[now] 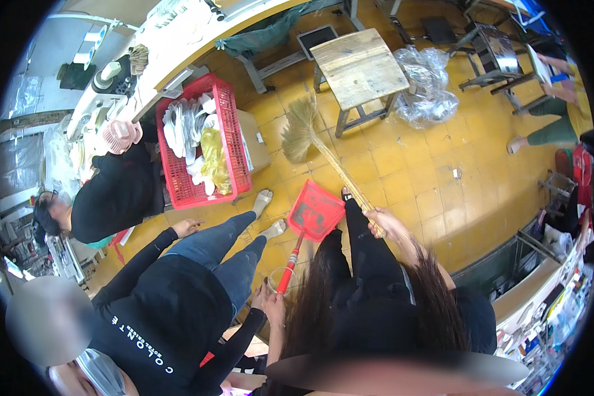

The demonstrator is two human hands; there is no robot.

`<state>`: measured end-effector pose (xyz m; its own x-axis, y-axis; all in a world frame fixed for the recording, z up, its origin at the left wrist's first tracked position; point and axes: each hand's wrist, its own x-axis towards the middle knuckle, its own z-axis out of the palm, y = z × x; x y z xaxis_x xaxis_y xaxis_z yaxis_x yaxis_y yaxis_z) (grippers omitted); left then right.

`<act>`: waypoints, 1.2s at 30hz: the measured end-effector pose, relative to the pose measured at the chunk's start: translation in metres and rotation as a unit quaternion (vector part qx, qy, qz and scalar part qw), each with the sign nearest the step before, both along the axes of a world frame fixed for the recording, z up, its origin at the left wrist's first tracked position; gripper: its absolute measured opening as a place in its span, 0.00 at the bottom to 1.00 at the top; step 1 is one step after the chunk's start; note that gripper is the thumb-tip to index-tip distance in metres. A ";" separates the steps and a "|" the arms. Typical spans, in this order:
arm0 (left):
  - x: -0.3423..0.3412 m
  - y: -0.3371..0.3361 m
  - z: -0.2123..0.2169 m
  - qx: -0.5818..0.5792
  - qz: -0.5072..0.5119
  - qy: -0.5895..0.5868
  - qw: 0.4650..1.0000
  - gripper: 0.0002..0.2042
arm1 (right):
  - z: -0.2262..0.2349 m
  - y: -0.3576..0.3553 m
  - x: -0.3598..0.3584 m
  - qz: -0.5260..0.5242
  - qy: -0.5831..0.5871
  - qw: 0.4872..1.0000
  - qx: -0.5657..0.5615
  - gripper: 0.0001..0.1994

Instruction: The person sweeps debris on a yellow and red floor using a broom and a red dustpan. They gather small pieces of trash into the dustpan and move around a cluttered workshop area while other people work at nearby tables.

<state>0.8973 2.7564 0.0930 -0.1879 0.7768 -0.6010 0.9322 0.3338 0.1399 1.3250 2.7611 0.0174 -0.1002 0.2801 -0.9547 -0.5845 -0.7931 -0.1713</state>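
Note:
My left hand (275,305) is closed around the red handle of a red dustpan (315,211), whose pan rests tilted on the yellow tiled floor in front of my feet. My right hand (385,223) grips the stick of a straw broom (301,132), whose bristles fan out on the floor beyond the dustpan. My long hair and black clothes fill the lower middle of the view.
A person in a black top and jeans (178,297) sits close on my left, feet beside the dustpan. Another person in black (112,195) leans at a cluttered table. A red basket (234,125), a wooden stool (360,63) and a clear plastic bag (429,86) stand ahead.

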 end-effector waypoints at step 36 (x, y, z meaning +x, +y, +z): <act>-0.069 -0.009 0.022 -0.083 -0.180 -0.061 0.978 0.19 | -0.044 -0.169 -0.194 -0.257 0.042 0.965 0.009 0.06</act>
